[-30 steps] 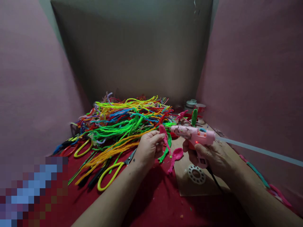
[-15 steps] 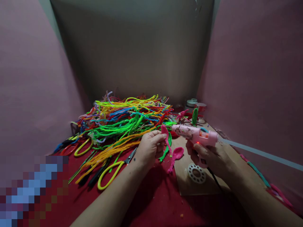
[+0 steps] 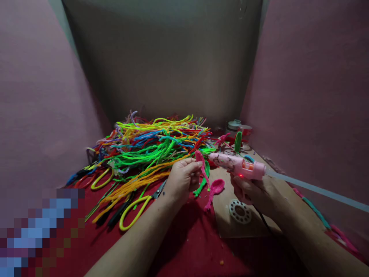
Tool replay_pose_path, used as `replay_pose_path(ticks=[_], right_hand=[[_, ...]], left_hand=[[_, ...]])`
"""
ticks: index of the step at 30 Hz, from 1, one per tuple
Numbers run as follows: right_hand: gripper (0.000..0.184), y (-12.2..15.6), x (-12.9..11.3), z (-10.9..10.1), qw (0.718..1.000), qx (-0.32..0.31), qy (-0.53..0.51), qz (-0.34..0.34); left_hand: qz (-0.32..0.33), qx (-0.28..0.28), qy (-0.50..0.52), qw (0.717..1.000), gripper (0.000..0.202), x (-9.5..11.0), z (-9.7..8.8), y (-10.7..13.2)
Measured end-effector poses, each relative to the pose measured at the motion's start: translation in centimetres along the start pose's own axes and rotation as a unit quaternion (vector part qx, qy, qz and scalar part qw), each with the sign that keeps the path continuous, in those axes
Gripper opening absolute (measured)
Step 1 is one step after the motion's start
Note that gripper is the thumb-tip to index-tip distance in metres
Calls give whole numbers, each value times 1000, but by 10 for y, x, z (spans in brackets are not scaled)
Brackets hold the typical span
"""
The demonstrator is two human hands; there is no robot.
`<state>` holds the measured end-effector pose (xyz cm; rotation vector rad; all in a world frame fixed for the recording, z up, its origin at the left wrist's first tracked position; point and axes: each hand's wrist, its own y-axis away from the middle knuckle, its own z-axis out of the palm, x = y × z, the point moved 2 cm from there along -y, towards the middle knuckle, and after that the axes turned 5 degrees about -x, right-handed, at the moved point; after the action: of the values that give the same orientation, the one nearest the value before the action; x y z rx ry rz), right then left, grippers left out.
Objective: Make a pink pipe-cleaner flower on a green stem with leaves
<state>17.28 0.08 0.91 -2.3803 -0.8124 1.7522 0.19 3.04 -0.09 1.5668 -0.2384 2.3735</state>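
Left hand [image 3: 182,177]: fingers pinching one fuzzy magenta petal-shaped piece [image 3: 200,157], above red cloth [image 3: 184,246]. Right hand [image 3: 255,190]: fingers wrapped round one pale-pink plastic glue gun [image 3: 227,161], tip just beside the piece. Change I log: gun's rear lower; aim, I judge, kept.

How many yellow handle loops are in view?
2: a near loop just left of the left forearm, and a far loop at the left end of the pile. Others may be hidden.
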Motion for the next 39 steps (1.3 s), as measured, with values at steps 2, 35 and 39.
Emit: replay_pose_path(ticks=[2,35,39], right_hand=[[47,0,0,0,1000,-16,-2,-6],[46,5,9,-2,995,-8,-73,63],[45,3,7,0,996,-29,-74,48]], left_hand=[[2,1,2,1000,21,0,0,0],[0,-7,-13,1000,17,-1,1,0],[2,1,-12,1000,20,1,1,1]])
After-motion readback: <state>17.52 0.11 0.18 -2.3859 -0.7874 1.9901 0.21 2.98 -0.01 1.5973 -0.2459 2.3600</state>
